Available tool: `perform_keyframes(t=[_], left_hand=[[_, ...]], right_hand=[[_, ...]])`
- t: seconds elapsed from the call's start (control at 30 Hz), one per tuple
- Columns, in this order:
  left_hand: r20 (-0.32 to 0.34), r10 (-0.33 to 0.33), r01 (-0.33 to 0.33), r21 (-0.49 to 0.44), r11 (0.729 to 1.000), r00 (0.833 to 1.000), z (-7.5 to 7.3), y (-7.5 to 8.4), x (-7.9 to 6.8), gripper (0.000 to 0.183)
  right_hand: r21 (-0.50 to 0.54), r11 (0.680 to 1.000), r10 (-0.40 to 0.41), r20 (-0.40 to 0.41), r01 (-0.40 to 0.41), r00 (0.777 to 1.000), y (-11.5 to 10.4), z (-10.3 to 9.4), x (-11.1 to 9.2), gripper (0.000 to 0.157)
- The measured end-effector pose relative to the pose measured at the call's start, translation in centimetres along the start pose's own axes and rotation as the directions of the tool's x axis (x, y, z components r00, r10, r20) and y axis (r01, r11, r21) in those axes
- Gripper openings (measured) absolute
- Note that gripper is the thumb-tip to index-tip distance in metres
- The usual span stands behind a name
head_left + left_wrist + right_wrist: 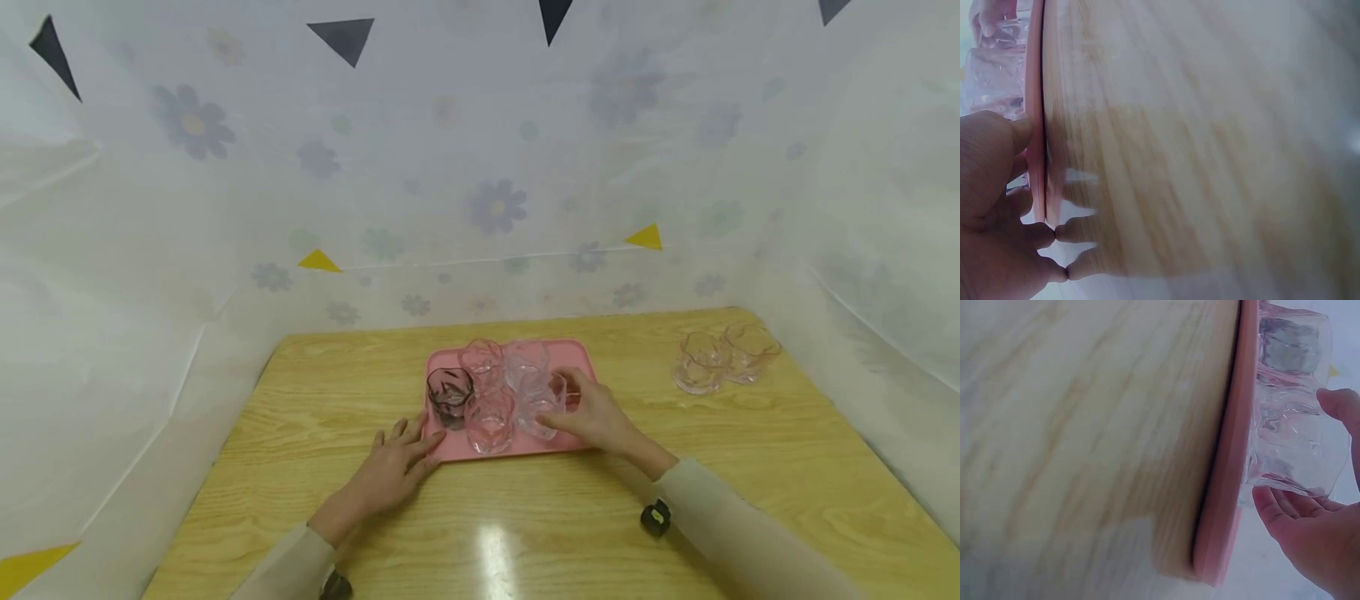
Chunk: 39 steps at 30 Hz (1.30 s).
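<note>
A pink tray [480,457] lies on the table with several petal-shaped glasses standing on it. My right hand [596,412] curls its thumb and fingers around a clear glass [538,421] at the tray's front right; in the right wrist view this clear glass [1297,444] stands close over the rim. Beside it are a pink-tinted glass [490,425] at the front and a dark grey glass [450,400] on the left. Behind them stand another pink-tinted glass [482,357] and a clear one [527,360]. My left hand [390,467] has its fingers spread, thumb touching the tray's front left corner.
Two more glasses, one clear-based [700,371] and one pinkish [752,354], stand at the table's back right. White flower-patterned sheeting [420,167] rises behind the wooden table [322,400] and along both sides. Black devices [656,517] sit at both wrists.
</note>
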<state>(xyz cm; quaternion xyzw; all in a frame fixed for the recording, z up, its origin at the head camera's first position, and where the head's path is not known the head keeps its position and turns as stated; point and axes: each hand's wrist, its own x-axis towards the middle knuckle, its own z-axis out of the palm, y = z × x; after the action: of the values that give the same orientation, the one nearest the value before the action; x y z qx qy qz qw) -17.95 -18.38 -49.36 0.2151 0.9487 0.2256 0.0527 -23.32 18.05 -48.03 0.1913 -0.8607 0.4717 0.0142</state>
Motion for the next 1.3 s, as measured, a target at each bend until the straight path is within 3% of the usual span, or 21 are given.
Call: perform_keyframes(t=[0.23,0.43,0.8,1.1,1.3], left_hand=[[-0.024,0.011,-0.011,-0.003,1.000,1.000,0.0,0.0,0.0,0.047],[-0.017,0.001,-0.002,-0.010,1.000,1.000,0.0,0.1,-0.1,0.047],[-0.006,-0.004,0.004,0.001,1.000,1.000,-0.1,0.0,0.0,0.047],[0.004,0.007,-0.007,-0.010,1.000,1.000,-0.3,0.2,-0.1,0.047],[0.016,0.004,-0.004,-0.015,1.000,1.000,-0.3,0.2,-0.1,0.047]], right_hand=[[0.003,1.000,-0.013,-0.039,0.013,0.999,-0.8,-2.0,0.2,0.070],[-0.022,0.999,0.041,-0.079,-0.043,0.996,-0.8,-4.5,0.0,0.082],[-0.053,0.989,0.131,-0.125,-0.138,0.984,1.0,-8.4,-0.5,0.084],[-0.082,0.979,0.170,-0.170,-0.186,0.971,2.6,-10.3,-1.5,0.082],[-0.111,0.968,0.200,-0.201,-0.225,0.959,3.6,-10.9,-2.1,0.064]])
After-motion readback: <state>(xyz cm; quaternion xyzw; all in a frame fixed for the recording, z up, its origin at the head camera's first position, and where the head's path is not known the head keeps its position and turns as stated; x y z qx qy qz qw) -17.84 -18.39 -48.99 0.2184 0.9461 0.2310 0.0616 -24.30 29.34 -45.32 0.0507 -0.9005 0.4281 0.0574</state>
